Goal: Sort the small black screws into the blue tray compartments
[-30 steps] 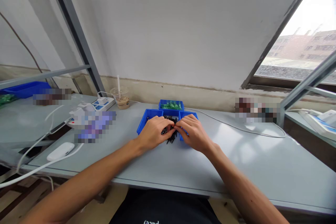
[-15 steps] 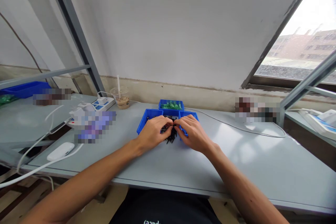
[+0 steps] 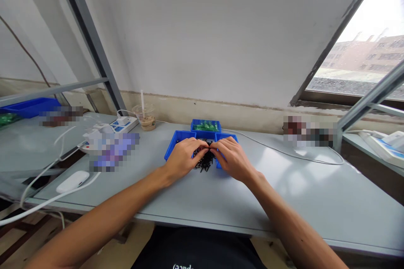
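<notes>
My left hand [image 3: 183,154] and my right hand [image 3: 232,157] meet fingertip to fingertip over a pile of small, thin black pieces [image 3: 206,164]. Both are closed in a pinch, with a small black piece [image 3: 208,148] between them, mostly covered by the fingers. Beside my left hand stands a blue bin [image 3: 171,148], partly hidden by it, with dark bits inside. Another blue bin [image 3: 234,136] is behind my right hand. The pile spreads from a middle blue bin [image 3: 204,134] onto the table.
A small blue bin [image 3: 193,125] with green packets [image 3: 206,126] stands at the back. To the left are a drink cup [image 3: 147,122] with a straw, a power strip [image 3: 126,125] and a white rounded device [image 3: 73,181]. A cable [image 3: 284,155] crosses the grey table [image 3: 202,206] at right.
My fingertips have drawn slightly closer around the small black piece, which shows less than before. Both hands stay in nearly the same place above the pile.
</notes>
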A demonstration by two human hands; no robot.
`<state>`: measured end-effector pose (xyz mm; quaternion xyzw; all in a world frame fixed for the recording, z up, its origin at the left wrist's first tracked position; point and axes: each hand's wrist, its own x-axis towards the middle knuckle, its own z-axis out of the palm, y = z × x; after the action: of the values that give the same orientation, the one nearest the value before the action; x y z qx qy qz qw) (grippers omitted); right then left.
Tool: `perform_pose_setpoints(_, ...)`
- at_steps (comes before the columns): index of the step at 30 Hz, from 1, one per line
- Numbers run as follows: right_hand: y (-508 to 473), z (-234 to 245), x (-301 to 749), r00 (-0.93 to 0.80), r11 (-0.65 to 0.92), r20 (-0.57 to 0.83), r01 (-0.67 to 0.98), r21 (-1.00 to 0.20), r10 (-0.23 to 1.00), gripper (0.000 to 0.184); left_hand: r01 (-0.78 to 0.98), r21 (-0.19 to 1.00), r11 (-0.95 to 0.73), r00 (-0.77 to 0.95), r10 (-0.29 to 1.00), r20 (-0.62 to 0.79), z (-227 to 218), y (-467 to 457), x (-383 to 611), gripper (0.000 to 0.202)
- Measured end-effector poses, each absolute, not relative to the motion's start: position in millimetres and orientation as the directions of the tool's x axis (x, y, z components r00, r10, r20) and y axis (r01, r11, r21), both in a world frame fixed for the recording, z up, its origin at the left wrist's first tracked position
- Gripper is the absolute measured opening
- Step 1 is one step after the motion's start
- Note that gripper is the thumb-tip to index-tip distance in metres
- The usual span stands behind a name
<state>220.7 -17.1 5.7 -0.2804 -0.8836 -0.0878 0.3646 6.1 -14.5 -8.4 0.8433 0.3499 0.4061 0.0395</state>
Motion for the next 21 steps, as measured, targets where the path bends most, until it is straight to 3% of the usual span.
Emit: perform_pose_setpoints(21, -14.0, 2.4, 220.8, -0.510, 0.829, 0.762, 0.556, -0.063, 0.400, 0.019, 0.589, 0.299, -0.750, 0.483, 0.624, 0.614, -6.7, -14.8, 4.6, 0.020)
